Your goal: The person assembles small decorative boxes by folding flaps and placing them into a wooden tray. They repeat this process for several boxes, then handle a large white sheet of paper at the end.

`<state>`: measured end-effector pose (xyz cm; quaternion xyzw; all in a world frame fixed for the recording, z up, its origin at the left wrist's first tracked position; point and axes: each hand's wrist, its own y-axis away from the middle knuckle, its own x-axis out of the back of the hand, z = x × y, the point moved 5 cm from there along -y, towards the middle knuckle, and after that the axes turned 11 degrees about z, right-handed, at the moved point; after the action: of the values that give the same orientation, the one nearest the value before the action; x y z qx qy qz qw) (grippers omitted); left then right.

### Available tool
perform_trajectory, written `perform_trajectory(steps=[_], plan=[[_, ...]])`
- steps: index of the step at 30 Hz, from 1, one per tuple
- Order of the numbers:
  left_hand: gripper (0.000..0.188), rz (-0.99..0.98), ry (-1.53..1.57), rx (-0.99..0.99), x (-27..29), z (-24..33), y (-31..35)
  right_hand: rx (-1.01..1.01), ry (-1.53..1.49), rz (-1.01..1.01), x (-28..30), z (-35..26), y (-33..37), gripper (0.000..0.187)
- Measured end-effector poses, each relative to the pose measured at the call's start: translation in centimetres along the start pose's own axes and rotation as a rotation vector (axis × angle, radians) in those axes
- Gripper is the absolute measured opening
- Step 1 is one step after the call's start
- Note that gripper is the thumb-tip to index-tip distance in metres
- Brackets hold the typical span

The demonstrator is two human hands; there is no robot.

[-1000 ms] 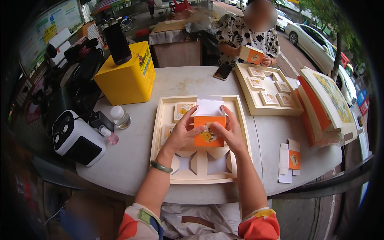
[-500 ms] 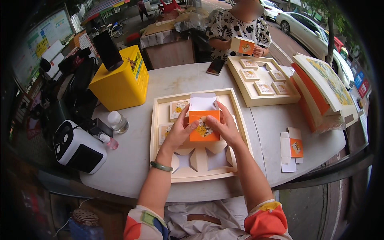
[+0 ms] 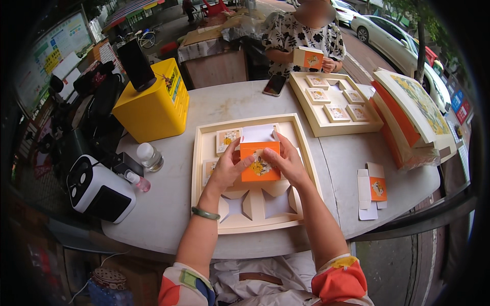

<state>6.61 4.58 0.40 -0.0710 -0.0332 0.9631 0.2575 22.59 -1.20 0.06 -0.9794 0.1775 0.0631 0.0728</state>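
Between my two hands is a small orange carton (image 3: 261,171) with a flower print and a raised white flap (image 3: 258,133) on its far side. My left hand (image 3: 228,166) grips its left side, thumb on the front. My right hand (image 3: 289,159) grips the right side, its thumb also pressed on the printed face. Beneath the carton lies a shallow cream tray box (image 3: 205,224). Small floral boxes (image 3: 227,138) sit in its left compartments, and two near compartments (image 3: 279,203) show bare grey bottoms. My hands hide part of the tray's middle.
An unfolded orange-and-white carton (image 3: 377,188) lies at the right. Across the table a person (image 3: 306,38) holds another carton (image 3: 308,58) behind a second tray (image 3: 326,127). A yellow drawer box (image 3: 153,109), glass jar (image 3: 149,156), pink bottle (image 3: 138,181) and white appliance (image 3: 99,188) stand left.
The carton's white flap has tilted slightly lower toward me, and the carton sits a touch lower. Both hands keep nearly the same hold.
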Motion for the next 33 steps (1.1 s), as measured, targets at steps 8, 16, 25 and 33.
perform_trajectory(steps=[8, 16, 25, 33], plan=[[0.085, 0.064, -0.02, -0.047, -0.1, 0.2, 0.0, 0.077, 0.038, 0.012, -0.4, -0.5, 0.3, 0.083], [0.067, 0.069, -0.09, -0.122, -0.1, 0.9, 0.1, 0.126, 0.011, 0.006, -0.6, -1.4, 0.5, 0.065], [0.031, -0.002, -0.092, -0.093, -0.3, 0.8, 0.4, 0.029, 0.035, -0.095, -0.5, -1.1, 0.7, 0.03], [0.032, -0.01, -0.107, -0.087, -0.3, 0.8, 0.3, 0.037, 0.04, -0.097, -0.8, -1.8, 1.0, 0.027]])
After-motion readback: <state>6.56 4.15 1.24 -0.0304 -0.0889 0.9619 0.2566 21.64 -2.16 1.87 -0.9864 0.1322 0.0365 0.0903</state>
